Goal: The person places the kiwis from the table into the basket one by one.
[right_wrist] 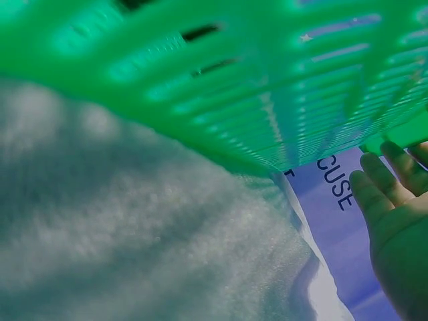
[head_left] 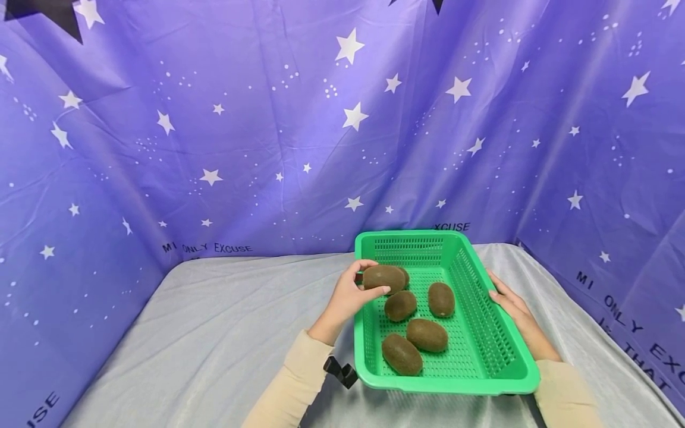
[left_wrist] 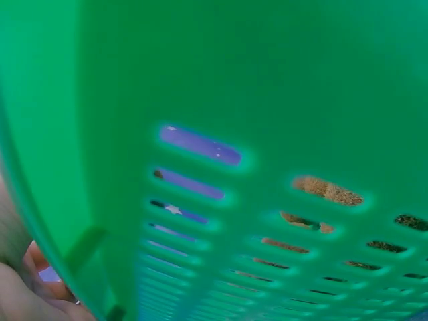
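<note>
In the head view a green plastic basket [head_left: 484, 312] with slotted walls holds several brown kiwifruit. My left hand [head_left: 345, 297] reaches over the basket's left rim and grips one kiwifruit [head_left: 383, 278] between thumb and fingers. Partly behind it shows another kiwifruit [head_left: 406, 277]. My right hand [head_left: 519, 312] holds the basket's right rim, its thumb at the rim and fingers along the outside. In the right wrist view the fingers [right_wrist: 381, 177] reach up to the rim. Seen from the left wrist, the basket wall [left_wrist: 234, 73] fills most of the view, with brown patches behind its slots.
Inside the basket lie a kiwifruit [head_left: 441, 299] at the right, one [head_left: 400, 306] near the left hand, and two near the front. A grey cloth [head_left: 225, 333] covers the table. Purple star-printed curtains [head_left: 278, 119] enclose the back and sides. A black strap piece [head_left: 341, 372] shows beside the left sleeve.
</note>
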Action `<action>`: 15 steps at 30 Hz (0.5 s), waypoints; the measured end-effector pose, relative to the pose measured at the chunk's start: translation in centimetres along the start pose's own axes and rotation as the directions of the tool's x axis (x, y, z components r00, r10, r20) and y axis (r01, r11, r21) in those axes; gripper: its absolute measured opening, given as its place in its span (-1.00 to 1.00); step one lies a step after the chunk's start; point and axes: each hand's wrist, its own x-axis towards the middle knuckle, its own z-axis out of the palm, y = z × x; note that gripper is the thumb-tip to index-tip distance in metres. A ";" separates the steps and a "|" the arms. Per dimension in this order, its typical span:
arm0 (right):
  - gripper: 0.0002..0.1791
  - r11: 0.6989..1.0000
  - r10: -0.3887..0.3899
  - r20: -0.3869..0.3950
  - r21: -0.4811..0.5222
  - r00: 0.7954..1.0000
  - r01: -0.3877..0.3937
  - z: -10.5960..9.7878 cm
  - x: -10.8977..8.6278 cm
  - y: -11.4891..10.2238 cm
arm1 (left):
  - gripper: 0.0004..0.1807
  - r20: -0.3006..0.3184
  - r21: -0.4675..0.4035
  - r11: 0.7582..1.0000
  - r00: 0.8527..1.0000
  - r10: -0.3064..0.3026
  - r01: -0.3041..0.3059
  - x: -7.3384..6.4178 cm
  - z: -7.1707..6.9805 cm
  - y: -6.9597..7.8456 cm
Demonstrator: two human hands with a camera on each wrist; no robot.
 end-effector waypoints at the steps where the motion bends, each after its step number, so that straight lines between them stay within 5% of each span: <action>1: -0.40 1.000 0.001 -0.001 0.000 1.000 -0.001 0.0 0.0 0.0 | -0.49 0.005 -0.002 1.000 1.000 -0.002 0.002 -0.1 0.0 0.4; 4: -0.40 1.000 -0.002 0.000 0.008 1.000 0.002 0.0 0.0 0.1 | -0.55 0.006 -0.014 1.000 1.000 -0.016 0.017 -0.6 -0.1 1.9; 11: -0.40 0.997 -0.074 -0.023 -0.005 0.997 0.074 -0.3 0.3 0.5 | -0.65 -0.028 -0.016 0.999 0.999 -0.030 0.030 -0.5 -0.2 1.7; 15: -0.40 0.999 -0.052 -0.022 -0.008 0.998 0.052 -0.4 0.0 0.3 | -0.67 -0.012 -0.021 0.999 1.000 -0.025 0.024 -0.5 -0.2 1.7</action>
